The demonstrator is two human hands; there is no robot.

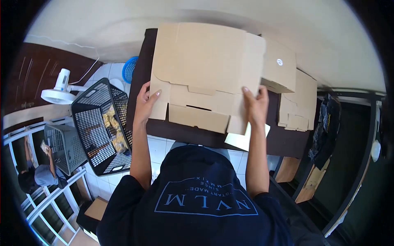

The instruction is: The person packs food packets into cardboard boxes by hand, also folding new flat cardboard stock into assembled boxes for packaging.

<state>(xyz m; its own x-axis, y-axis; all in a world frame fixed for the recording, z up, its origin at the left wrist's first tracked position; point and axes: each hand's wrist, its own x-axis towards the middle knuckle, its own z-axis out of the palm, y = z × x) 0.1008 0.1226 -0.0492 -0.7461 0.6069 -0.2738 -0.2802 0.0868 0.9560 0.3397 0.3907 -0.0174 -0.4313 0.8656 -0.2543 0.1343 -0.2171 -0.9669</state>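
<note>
A large brown cardboard box blank, partly folded with its front flaps toward me, lies over the dark table. My left hand grips its left side flap, thumb on top and fingers at the edge. On the right side, my right hand holds the cardboard near its right flap, thumb on the surface. A pale sheet of paper lies by the table's front edge, partly under my right forearm.
More cardboard boxes and folded cardboard are on the dark table at right. A black crate with yellowish packets stands left, beside a fan. Another person is at far left.
</note>
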